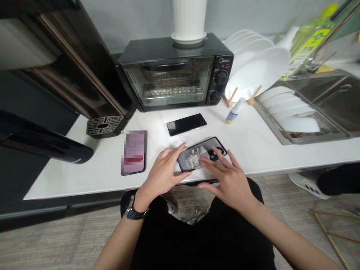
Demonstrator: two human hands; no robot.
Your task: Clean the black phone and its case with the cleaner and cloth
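Observation:
A phone [185, 159] in a dark-edged case lies back up near the counter's front edge, its round camera area to the right. Over its grey back is a pale crumpled patch [197, 156]; whether this is a cloth or a printed picture I cannot tell. My left hand [165, 167] grips the phone's left end, fingers at the far edge and thumb at the near one. My right hand [230, 178] has its fingers spread, with fingertips resting on the patch and near the camera. Just behind lies a black phone [187, 124], screen up. Left of my hands is another phone [134, 152], partly pixelated.
A toaster oven [174, 71] stands at the back, bearing a white pot [189, 18]. To its right are a small spray bottle [235, 112], white plates [258, 63] and a sink [337, 93]. A dark drinks machine [84, 56] occupies the left. Someone's shoe [308, 185] shows at right.

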